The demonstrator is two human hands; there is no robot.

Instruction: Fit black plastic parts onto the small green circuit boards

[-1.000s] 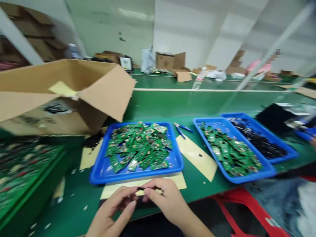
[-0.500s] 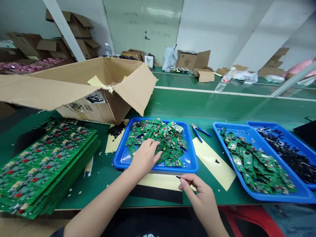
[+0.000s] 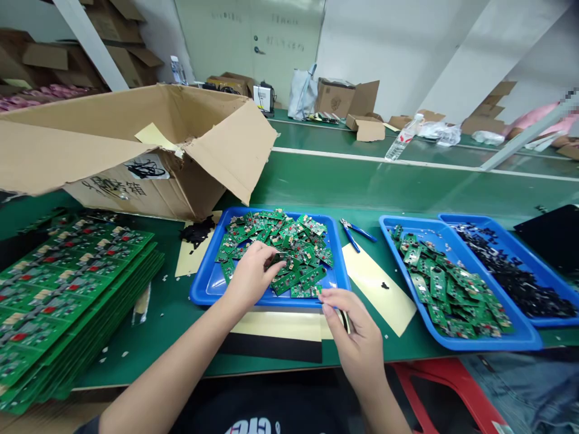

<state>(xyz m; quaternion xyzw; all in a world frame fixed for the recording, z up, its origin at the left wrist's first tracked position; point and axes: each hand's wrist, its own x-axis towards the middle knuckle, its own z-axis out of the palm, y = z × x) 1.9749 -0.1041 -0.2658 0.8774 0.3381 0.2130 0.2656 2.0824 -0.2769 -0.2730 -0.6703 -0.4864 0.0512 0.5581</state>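
Note:
My left hand (image 3: 251, 274) reaches over the blue tray (image 3: 199, 295), thumb and fingers closed around a small green circuit board (image 3: 275, 259) that they partly hide. A loose pile of similar circuit boards (image 3: 289, 241) surrounds the fingertips. At the tray's front right rim, my right hand (image 3: 355, 328) is closed in a pinch, its fingertips beside the corner of another circuit board (image 3: 306, 292). A thin black strip (image 3: 346, 320) shows under its curled fingers. Below the tray lie a pale yellow sheet (image 3: 275, 322) and a black strip sheet (image 3: 275, 348).
Stacked green board panels (image 3: 67, 289) stand left, a large open carton (image 3: 149, 150) behind them. Blue-handled pliers (image 3: 357, 232) and a yellow sheet (image 3: 375, 289) lie right of the tray. Further right are a second board tray (image 3: 461, 343) and a tray of black parts (image 3: 515, 268).
My right hand has moved up to the tray's front rim. My left hand stays over the pile, its fingers now closed on a board. The whole view has shifted slightly.

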